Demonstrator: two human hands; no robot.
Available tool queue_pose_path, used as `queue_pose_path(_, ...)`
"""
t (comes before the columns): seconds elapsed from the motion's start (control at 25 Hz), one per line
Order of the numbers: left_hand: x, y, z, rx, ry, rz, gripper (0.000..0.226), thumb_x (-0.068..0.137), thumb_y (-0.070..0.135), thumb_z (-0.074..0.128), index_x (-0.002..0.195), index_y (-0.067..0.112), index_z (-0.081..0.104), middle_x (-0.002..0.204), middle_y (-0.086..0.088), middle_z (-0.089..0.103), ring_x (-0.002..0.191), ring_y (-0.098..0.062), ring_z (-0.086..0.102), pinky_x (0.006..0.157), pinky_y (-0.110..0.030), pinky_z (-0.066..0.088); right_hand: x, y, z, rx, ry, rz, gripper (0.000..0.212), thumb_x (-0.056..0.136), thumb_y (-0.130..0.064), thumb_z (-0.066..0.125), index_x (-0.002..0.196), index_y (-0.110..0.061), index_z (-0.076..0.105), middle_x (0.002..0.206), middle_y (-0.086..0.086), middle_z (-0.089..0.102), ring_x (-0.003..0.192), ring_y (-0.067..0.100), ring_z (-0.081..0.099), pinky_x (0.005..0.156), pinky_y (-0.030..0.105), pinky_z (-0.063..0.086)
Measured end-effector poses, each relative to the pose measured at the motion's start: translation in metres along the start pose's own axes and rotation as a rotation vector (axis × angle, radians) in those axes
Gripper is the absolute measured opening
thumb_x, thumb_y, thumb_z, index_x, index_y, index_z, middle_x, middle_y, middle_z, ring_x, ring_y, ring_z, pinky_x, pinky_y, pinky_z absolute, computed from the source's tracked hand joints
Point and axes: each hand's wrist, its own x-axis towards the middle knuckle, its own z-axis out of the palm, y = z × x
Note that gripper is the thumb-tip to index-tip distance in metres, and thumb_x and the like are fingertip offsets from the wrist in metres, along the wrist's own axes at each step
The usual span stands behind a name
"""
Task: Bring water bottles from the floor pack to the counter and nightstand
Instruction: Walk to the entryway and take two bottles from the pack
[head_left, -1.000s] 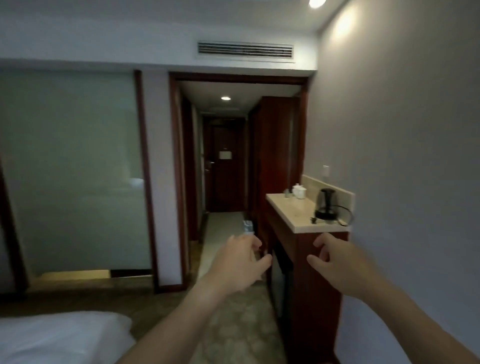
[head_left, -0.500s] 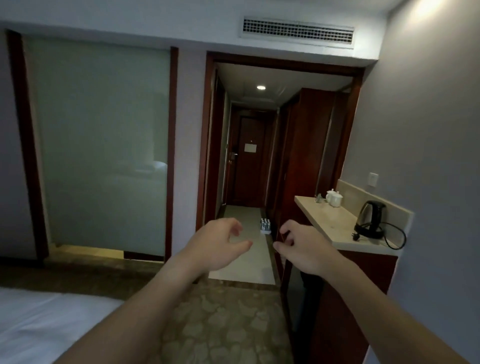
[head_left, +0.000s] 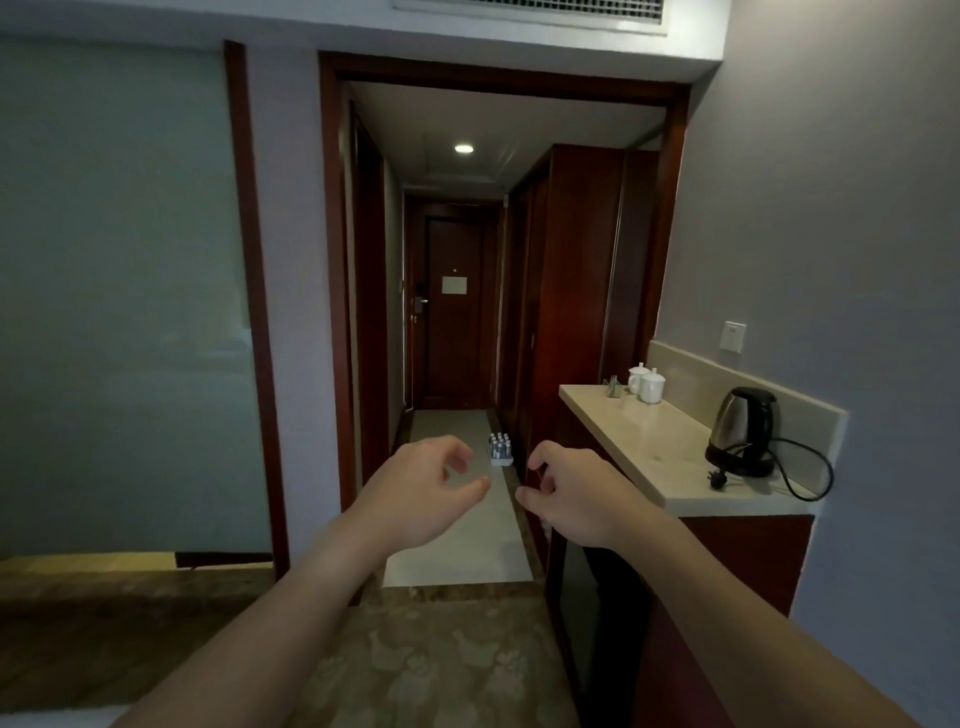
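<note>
**Empty hands raised, bottle pack far down the hallway floor**

Both forearms reach forward from the bottom edge of the view. The left hand (head_left: 423, 493) is held up with fingers loosely curled and thumb apart from them, holding nothing. The right hand (head_left: 576, 496) mirrors it just beside, fingers bent and spread, also empty; the two hands do not touch.

To the right stands a counter (head_left: 631, 441) with a pale stone top on a dark red wooden base. Near its front right corner sits one steel and black electric kettle (head_left: 743, 431) on its base, its cord looping toward the wall. At the far end of the countertop are two white lidded cups (head_left: 647, 383), with a small holder just left of them, too small to identify.

Farther off, on the pale hallway floor close to the right-hand wardrobe, sits the pack of water bottles (head_left: 501, 449): small clear bottles, tightly grouped; their count and labels cannot be read. At the hallway's end, a dark door (head_left: 454, 332) bears one pale notice, unreadable.
</note>
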Motion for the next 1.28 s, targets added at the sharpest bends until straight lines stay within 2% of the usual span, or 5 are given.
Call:
queue_pose_path(0.4,0.246,-0.040,0.038,0.156,0.083,0.040,0.046,0.089,0.048,0.059,0.128,0.023,0.059,0.118,0.010,0.062,0.107,-0.008,0.058,0.094,-0.033,0.053,0.256,0.103,-0.002,0.036,0.018,-0.093,0.049,0.093,-0.045,0.060,0.134,-0.021,0.048,0.114,0.001,0.064,0.091,0.017,0.062,0.075,0.028,0.052)
queue_pose_path(0.72,0.430,-0.148,0.075,0.076,0.090,0.011,0.051,0.088,0.048,0.062,0.132,0.026,0.054,0.118,0.010,0.063,0.106,-0.008,0.059,0.093,-0.035,0.054,0.458,0.146,0.033,0.009,0.029,-0.091,0.049,0.092,-0.045,0.060,0.134,-0.021,0.049,0.116,0.002,0.067,0.091,0.017,0.064,0.080,0.032,0.055)
queue_pose_path(0.92,0.572,-0.244,0.090,0.021,0.079,0.021,0.051,0.087,0.050,0.062,0.132,0.027,0.054,0.116,0.012,0.063,0.105,-0.008,0.060,0.094,-0.036,0.053,0.615,0.162,0.061,-0.011,0.083,-0.045,0.052,0.092,-0.048,0.059,0.135,-0.021,0.047,0.106,0.001,0.069,0.085,0.017,0.065,0.073,0.033,0.055)
queue_pose_path(1.04,0.665,-0.289,0.088,-0.008,0.061,0.029,0.047,0.087,0.047,0.063,0.129,0.026,0.058,0.114,0.012,0.062,0.103,-0.009,0.060,0.093,-0.036,0.054,0.708,0.167,0.067,0.000,0.117,-0.046,0.052,0.091,-0.048,0.059,0.133,-0.019,0.048,0.099,0.000,0.069,0.086,0.018,0.066,0.079,0.040,0.057)
queue_pose_path(1.28,0.832,-0.351,0.111,0.017,0.000,0.076,0.035,0.088,0.049,0.061,0.115,0.028,0.064,0.106,0.014,0.062,0.097,-0.008,0.060,0.087,-0.036,0.056,0.868,0.214,0.073,-0.012,0.122,0.028,0.052,0.092,-0.049,0.057,0.135,-0.020,0.048,0.111,0.002,0.067,0.094,0.021,0.065,0.084,0.041,0.056)
